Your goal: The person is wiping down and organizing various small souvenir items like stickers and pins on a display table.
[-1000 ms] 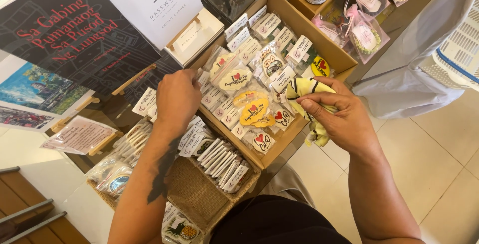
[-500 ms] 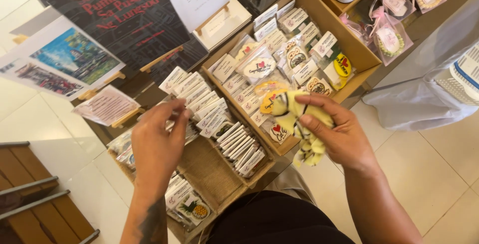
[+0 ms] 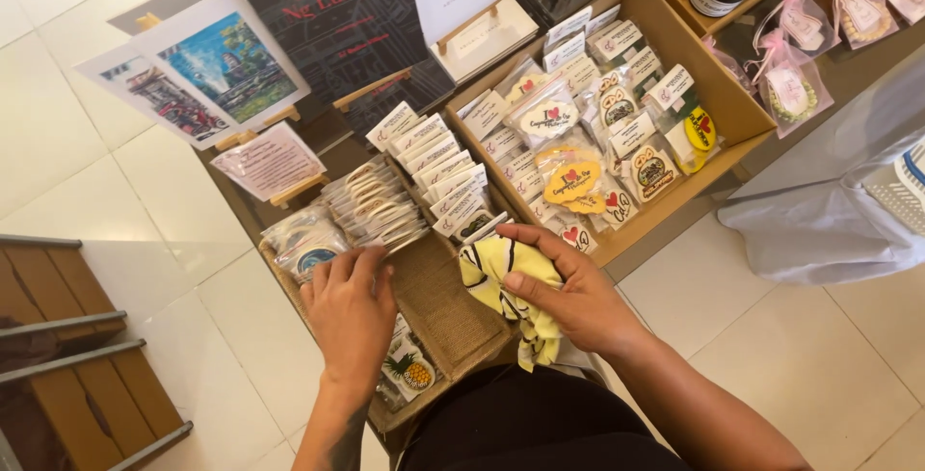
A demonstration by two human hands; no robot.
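Showing a display of small packaged souvenirs seen from above, the view has the right hand (image 3: 568, 298) closed around a crumpled yellow cloth (image 3: 501, 283) with dark markings, thumb on top and fingers wrapped beneath, the cloth bunched over the near edge of a burlap-lined tray (image 3: 438, 302) and one tail hanging down toward the person's lap. The left hand (image 3: 352, 312) lies palm down with fingers narrowly spread, fingertips touching the near end of a row of clear-wrapped packets (image 3: 376, 206) that stand on edge in the same tray; it grips nothing visible. A cardboard box (image 3: 665, 33) of stickers and badges sits just beyond the cloth, with a printed picture card (image 3: 207, 71) on a small easel well apart to the left. The cloth appears light, soft and limp, so it should fold and drape rather than keep a shape, and it is neither fragile nor slippery; a full-hand grasp on the bunched middle, as here, seems the surest hold, whereas a pinch at one corner would probably let the rest swing loose against the packets
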